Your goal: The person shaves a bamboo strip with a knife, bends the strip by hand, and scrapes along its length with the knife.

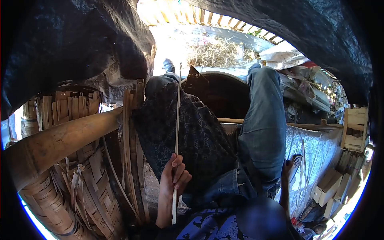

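Observation:
My left hand (176, 173) is closed around a long, thin bamboo strip (178, 116). The strip stands nearly upright in the picture, its far end beyond my knee and its near end below my fist. A dark patterned cloth (180, 124) covers my left thigh, just behind the strip. At the right, beside my jeans, my right hand (287, 166) is partly visible, with its fingers curled. Against it is a small dark-edged object with round markings (297, 161); its kind is unclear.
A thick bamboo pole (66, 140) juts in from the left over woven bamboo baskets (92, 192). Ahead lie a rusty pointed metal piece (195, 80) and dry straw (220, 52). Wooden crates (354, 128) stand at the right, and dark sheeting (72, 44) hangs overhead.

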`<control>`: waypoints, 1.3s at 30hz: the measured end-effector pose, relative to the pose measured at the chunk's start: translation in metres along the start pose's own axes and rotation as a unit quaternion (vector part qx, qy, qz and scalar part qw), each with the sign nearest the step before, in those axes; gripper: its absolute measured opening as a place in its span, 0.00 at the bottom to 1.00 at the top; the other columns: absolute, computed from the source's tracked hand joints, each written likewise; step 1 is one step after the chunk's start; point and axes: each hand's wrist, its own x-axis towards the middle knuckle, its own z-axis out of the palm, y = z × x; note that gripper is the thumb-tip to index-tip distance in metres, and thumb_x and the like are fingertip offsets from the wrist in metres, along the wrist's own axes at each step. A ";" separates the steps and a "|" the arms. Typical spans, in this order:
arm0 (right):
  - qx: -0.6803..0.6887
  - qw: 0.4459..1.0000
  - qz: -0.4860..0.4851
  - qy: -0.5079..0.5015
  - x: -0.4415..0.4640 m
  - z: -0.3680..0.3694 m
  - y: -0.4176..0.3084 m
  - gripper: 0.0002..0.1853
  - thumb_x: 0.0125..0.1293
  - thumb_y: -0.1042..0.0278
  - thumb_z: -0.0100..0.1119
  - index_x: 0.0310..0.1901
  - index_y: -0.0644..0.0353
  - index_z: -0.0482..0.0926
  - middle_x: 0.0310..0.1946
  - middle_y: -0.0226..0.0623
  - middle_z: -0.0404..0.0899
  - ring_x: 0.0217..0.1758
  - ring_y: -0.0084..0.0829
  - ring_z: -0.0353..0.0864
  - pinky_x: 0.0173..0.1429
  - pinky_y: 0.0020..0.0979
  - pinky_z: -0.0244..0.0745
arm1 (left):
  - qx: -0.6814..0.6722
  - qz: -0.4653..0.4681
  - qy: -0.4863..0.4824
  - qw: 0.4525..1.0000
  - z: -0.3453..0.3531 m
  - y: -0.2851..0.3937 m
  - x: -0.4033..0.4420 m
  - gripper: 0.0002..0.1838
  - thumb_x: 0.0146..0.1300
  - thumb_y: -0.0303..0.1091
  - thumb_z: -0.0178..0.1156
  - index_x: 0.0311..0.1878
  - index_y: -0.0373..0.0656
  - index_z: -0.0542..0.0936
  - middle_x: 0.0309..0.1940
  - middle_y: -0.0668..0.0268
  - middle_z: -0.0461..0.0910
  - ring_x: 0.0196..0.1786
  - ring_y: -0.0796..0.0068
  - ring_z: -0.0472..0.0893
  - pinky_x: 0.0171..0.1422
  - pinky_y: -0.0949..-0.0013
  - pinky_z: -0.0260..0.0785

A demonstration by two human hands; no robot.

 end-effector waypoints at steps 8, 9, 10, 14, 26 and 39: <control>-0.063 0.995 0.040 -0.072 -0.071 -0.016 -0.043 0.19 0.66 0.55 0.55 0.27 0.64 0.74 0.23 0.38 0.74 0.27 0.31 0.70 0.33 0.36 0.65 | 0.060 -0.015 0.061 0.996 0.010 0.003 -0.002 0.18 0.74 0.47 0.36 0.27 0.54 0.65 0.05 0.78 0.53 0.05 0.85 0.50 0.15 0.79 0.42; -0.058 0.995 0.043 -0.074 -0.074 -0.015 -0.044 0.18 0.65 0.56 0.55 0.27 0.64 0.74 0.24 0.38 0.74 0.27 0.31 0.71 0.34 0.36 0.65 | 0.060 -0.014 0.059 0.996 0.010 0.002 -0.001 0.18 0.74 0.47 0.36 0.27 0.54 0.65 0.05 0.78 0.53 0.05 0.85 0.50 0.15 0.79 0.42; -0.056 0.994 0.049 -0.076 -0.078 -0.015 -0.044 0.18 0.65 0.56 0.55 0.28 0.64 0.74 0.24 0.38 0.74 0.28 0.31 0.71 0.34 0.36 0.65 | 0.061 -0.015 0.058 0.996 0.010 0.002 -0.001 0.18 0.74 0.47 0.36 0.26 0.54 0.65 0.05 0.78 0.53 0.05 0.84 0.50 0.15 0.79 0.42; -0.043 0.993 0.081 -0.075 -0.100 -0.018 -0.042 0.16 0.65 0.57 0.55 0.30 0.64 0.74 0.26 0.38 0.74 0.30 0.32 0.71 0.36 0.36 0.65 | 0.057 -0.039 0.050 0.996 0.006 0.004 0.001 0.19 0.74 0.47 0.37 0.26 0.54 0.65 0.05 0.78 0.53 0.05 0.84 0.50 0.15 0.79 0.42; -0.027 0.990 0.123 -0.064 -0.148 -0.015 -0.058 0.12 0.64 0.61 0.55 0.37 0.65 0.74 0.33 0.40 0.75 0.36 0.34 0.72 0.42 0.36 0.66 | 0.079 -0.063 0.040 0.994 -0.005 0.027 -0.002 0.18 0.74 0.47 0.36 0.28 0.53 0.66 0.06 0.76 0.53 0.06 0.81 0.49 0.14 0.77 0.44; -0.025 0.992 0.112 -0.060 -0.137 -0.006 -0.049 0.13 0.63 0.66 0.56 0.44 0.65 0.74 0.39 0.43 0.75 0.43 0.36 0.74 0.49 0.36 0.68 | 0.106 -0.069 0.044 0.991 -0.001 0.028 0.003 0.19 0.74 0.48 0.36 0.26 0.55 0.65 0.06 0.78 0.52 0.05 0.83 0.50 0.15 0.78 0.44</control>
